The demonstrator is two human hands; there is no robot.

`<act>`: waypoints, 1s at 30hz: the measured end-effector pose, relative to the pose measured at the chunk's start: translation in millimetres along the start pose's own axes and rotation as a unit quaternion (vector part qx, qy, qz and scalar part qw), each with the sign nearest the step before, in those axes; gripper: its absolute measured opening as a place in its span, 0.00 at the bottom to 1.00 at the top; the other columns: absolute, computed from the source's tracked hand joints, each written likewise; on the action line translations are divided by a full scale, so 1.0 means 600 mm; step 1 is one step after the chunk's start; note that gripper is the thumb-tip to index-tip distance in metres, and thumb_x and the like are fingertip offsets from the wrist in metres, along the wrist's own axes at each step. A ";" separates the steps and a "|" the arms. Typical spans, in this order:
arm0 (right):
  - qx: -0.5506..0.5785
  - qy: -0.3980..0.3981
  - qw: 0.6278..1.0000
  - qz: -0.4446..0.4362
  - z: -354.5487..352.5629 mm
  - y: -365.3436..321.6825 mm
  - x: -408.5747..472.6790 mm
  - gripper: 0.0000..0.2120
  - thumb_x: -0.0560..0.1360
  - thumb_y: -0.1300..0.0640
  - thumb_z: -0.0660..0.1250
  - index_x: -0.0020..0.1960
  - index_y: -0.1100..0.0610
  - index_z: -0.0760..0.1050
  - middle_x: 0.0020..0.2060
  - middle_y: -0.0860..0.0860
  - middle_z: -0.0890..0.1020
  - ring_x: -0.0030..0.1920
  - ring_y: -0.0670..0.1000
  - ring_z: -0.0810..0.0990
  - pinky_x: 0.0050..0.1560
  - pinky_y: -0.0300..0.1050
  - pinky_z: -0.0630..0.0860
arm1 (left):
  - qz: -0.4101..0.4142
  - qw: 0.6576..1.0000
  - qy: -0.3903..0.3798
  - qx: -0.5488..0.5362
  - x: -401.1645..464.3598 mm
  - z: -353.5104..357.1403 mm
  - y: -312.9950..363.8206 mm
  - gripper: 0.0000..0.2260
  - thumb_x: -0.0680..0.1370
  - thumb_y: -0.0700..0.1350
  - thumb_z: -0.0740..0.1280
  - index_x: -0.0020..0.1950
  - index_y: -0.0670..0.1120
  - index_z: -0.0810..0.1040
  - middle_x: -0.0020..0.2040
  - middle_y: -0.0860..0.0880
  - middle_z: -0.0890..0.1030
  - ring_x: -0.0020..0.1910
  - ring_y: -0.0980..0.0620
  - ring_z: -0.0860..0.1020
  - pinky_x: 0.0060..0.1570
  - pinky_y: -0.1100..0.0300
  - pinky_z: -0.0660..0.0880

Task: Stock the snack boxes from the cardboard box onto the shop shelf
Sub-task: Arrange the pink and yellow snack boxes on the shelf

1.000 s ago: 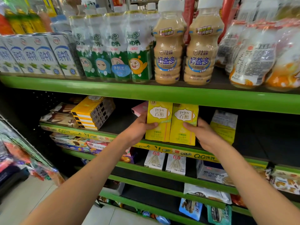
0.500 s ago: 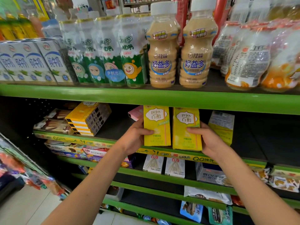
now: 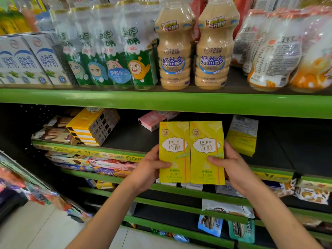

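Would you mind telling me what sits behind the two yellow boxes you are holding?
Behind the two yellow boxes, a pink box lies flat on the dark shelf, and another yellow box stands to the right. The shelf directly behind them is covered.

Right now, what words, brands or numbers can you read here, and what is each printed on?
"pejoy 百醇": left yellow box, held by the left hand.
"pejoy 百醇": right yellow box, held by the right hand.
"好益多" and "72": two beige bottles.
"伊利出品": green bottle pack.
"纯牛奶": milk cartons.
"QQ": shelf strip.
Other print is too small or blurred.
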State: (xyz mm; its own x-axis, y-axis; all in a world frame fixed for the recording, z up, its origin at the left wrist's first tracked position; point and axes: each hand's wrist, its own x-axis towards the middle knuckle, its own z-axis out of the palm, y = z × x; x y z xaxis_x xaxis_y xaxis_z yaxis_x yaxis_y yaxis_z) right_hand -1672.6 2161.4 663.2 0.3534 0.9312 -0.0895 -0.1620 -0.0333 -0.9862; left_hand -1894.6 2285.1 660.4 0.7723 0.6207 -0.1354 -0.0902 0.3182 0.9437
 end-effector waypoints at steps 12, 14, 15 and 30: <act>0.064 0.079 0.991 0.083 0.003 0.008 0.014 0.19 0.78 0.42 0.62 0.68 0.38 0.69 0.61 0.43 0.80 0.61 0.47 0.79 0.65 0.59 0.73 | -0.001 0.999 0.009 -0.046 0.003 0.010 -0.001 0.21 0.78 0.40 0.62 0.71 0.46 0.70 0.67 0.44 0.77 0.65 0.42 0.76 0.62 0.41 0.74; 0.059 0.094 0.989 0.103 0.004 0.008 0.017 0.24 0.78 0.38 0.59 0.72 0.40 0.66 0.63 0.46 0.80 0.62 0.50 0.78 0.66 0.63 0.71 | 0.000 0.998 0.015 -0.054 0.004 0.010 -0.004 0.18 0.81 0.44 0.60 0.71 0.47 0.71 0.68 0.44 0.77 0.67 0.43 0.75 0.63 0.41 0.73; 0.057 0.100 0.987 0.110 0.005 0.008 0.018 0.25 0.77 0.36 0.59 0.72 0.40 0.66 0.62 0.47 0.80 0.62 0.51 0.79 0.65 0.64 0.72 | 0.000 0.998 0.018 -0.058 0.005 0.011 -0.005 0.17 0.81 0.46 0.60 0.71 0.48 0.71 0.68 0.45 0.76 0.67 0.43 0.75 0.63 0.41 0.73; 0.084 0.113 0.981 0.134 0.002 0.002 0.020 0.18 0.78 0.36 0.58 0.59 0.44 0.77 0.48 0.48 0.86 0.48 0.50 0.86 0.53 0.55 0.79 | -0.012 0.998 0.015 -0.068 0.001 0.011 0.001 0.20 0.82 0.51 0.57 0.72 0.46 0.69 0.68 0.44 0.76 0.67 0.44 0.74 0.63 0.41 0.73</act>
State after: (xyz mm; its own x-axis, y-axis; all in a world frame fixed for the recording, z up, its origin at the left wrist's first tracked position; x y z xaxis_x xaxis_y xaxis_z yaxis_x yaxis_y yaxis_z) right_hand -1669.9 2172.7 660.9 0.4695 0.7919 -0.3905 -0.4199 -0.1888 -0.8877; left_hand -1889.7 2280.8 662.9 0.7567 0.6320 -0.1674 -0.1581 0.4254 0.8911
